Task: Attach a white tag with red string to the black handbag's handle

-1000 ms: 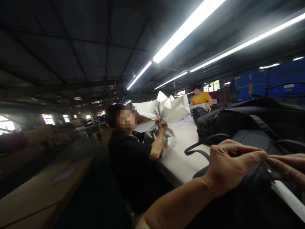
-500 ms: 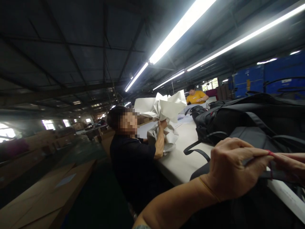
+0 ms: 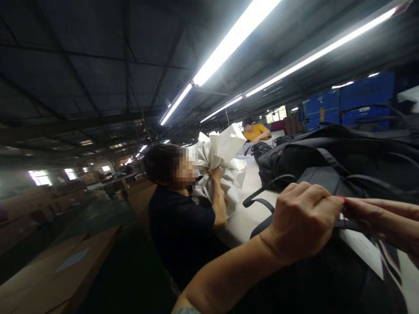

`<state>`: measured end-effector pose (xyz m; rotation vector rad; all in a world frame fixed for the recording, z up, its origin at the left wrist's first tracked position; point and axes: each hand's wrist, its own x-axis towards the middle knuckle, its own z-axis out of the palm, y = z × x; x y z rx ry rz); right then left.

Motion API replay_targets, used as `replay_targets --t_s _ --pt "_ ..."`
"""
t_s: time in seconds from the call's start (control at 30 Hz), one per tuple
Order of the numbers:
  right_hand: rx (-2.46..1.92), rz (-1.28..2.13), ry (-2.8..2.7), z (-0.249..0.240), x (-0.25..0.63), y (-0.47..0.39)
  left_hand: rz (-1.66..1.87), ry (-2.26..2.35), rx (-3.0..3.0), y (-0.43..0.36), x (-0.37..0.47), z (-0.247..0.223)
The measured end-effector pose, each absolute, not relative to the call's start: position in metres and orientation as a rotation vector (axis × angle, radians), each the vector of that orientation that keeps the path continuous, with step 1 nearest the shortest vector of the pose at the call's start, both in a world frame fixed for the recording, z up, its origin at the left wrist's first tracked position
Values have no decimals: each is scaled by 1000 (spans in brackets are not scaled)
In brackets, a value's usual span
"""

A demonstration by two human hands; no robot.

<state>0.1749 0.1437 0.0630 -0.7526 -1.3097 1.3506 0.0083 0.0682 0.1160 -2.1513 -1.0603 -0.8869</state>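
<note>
My left hand [image 3: 303, 220] is closed, with thumb and fingers pinching a thin red cord [image 3: 341, 199]. From the right edge my right hand [image 3: 382, 218] meets it at the same cord, its fingers pressed together there. Part of the cord shows around a dark strap [image 3: 352, 225] just below. Under the hands lies a black bag [image 3: 327, 279], and a white paper tag [image 3: 364, 252] rests against it. The fine print on the tag is unreadable, and the right fingertips are partly hidden.
More black bags [image 3: 304, 157] are piled on the pale table [image 3: 237, 229]. To the left, a co-worker in a dark shirt [image 3: 176, 226] holds crumpled white paper [image 3: 225, 144]. Another person in yellow [image 3: 257, 132] is farther back. Flat cardboard [image 3: 65, 270] lies at lower left.
The view has swung right, so everything sits farther left. My hands stay together at the red cord, and more of the white tag shows. The co-worker's paper is closer to their body.
</note>
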Motion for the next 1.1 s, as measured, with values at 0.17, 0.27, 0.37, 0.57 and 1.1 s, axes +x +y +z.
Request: replay_targets --t_s 0.17,0.27,0.37,0.57,1.1 --pt "-698 1561 -1186 89 168 122 -1277 -1129 -2201 67 10 114" --pt "-580 1601 -1251 101 167 120 -1839 -1438 -2273 69 13 120" --pt "-512 1570 -1302 108 167 124 -2472 -1781 -2337 74 15 126" --pt "-530 1433 -1371 99 162 133 -2397 -1826 -2275 80 11 124" --pt "-486 581 -1685 93 154 111 -1617 -1487 -2269 67 -9 121"
